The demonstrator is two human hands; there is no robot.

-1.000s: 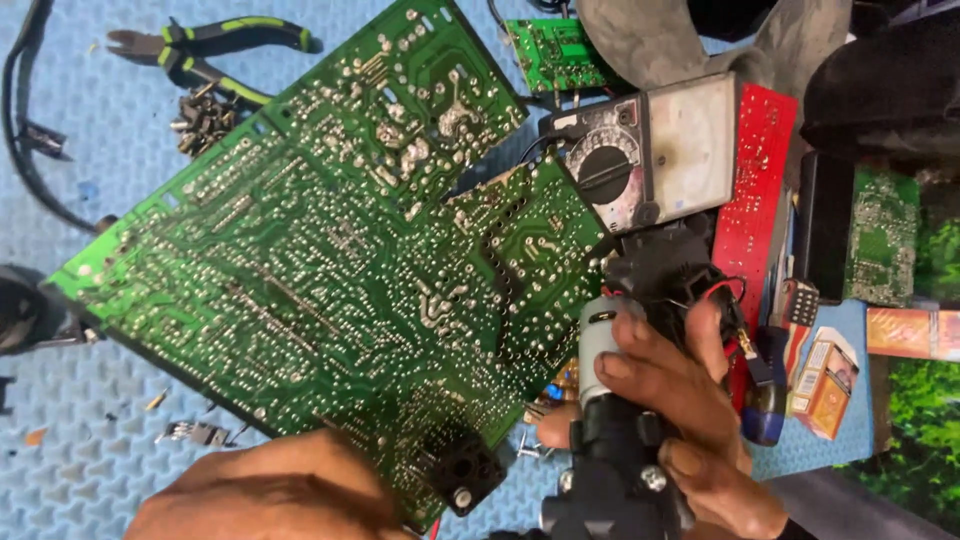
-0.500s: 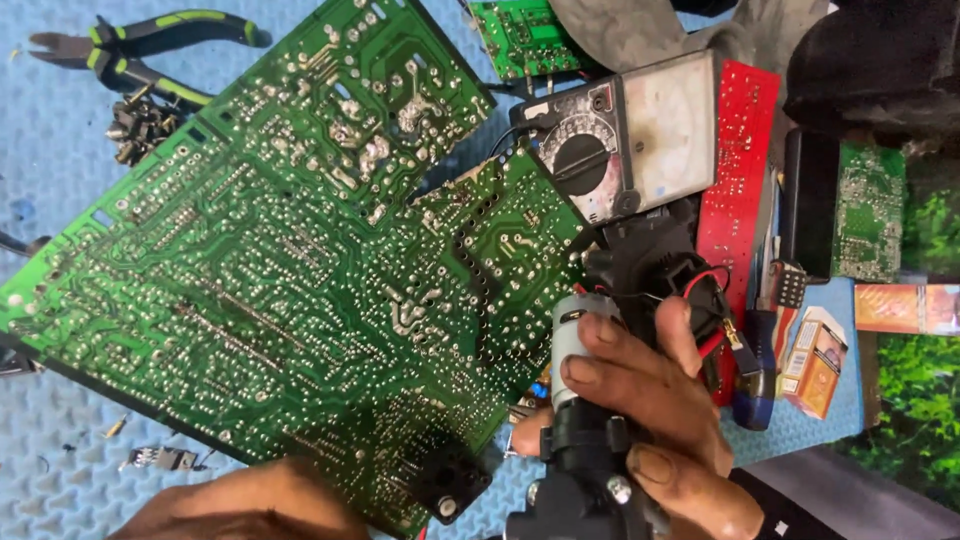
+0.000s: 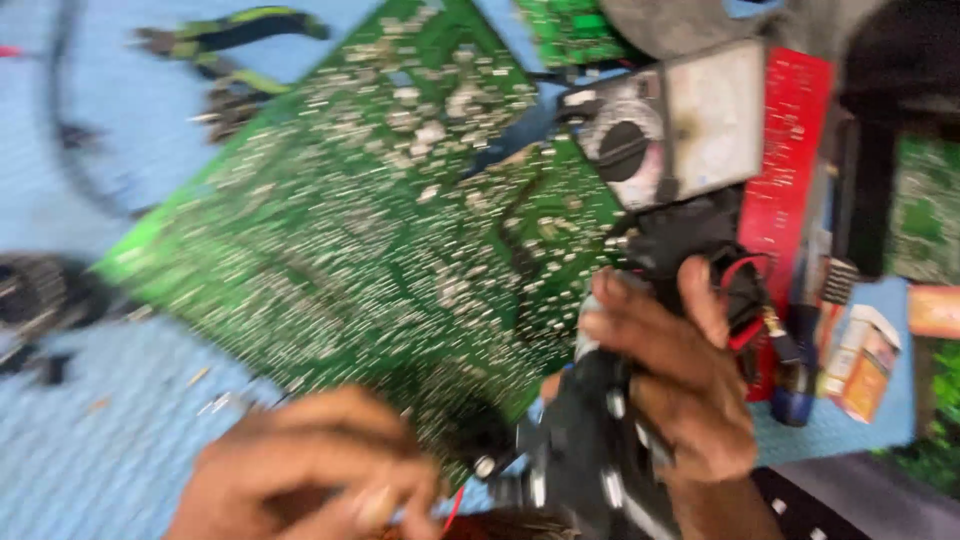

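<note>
While the head camera shakes and blurs, I go through what I see, part by part.

Head view, big board: I see a large green circuit board (image 3: 380, 260) with its shiny solder side up. It lies tilted across the middle of the blue mat (image 3: 90, 440).

Head view, left hand: my left hand (image 3: 310, 480) is at the bottom, at the near edge of the board. The fingers are curled in, but it is too blurry for me to tell what they hold. A thin red wire (image 3: 452, 508) shows just beside them.

Head view, right hand: my right hand (image 3: 670, 390) wraps around a black tool (image 3: 590, 450) with a chunky body. The fingers are closed tight on it. The tool sits at the board's lower right corner.

Head view, wires: red and black wires (image 3: 745, 295) loop just past my right fingers.

Head view, meter: a grey meter with a round black dial (image 3: 680, 125) rests above my right hand, touching the top right edge of the board.

Head view, red board: a red board (image 3: 795, 150) lies just to the right of the meter.

Head view, pliers: pliers with green and black handles (image 3: 235, 40) lie at the top left, well apart from my hands.

Head view, small box: an orange and white box (image 3: 865, 365) sits at the right, near the red board.

Head view, small green board: another green board (image 3: 575, 30) peeks in at the top.
</note>
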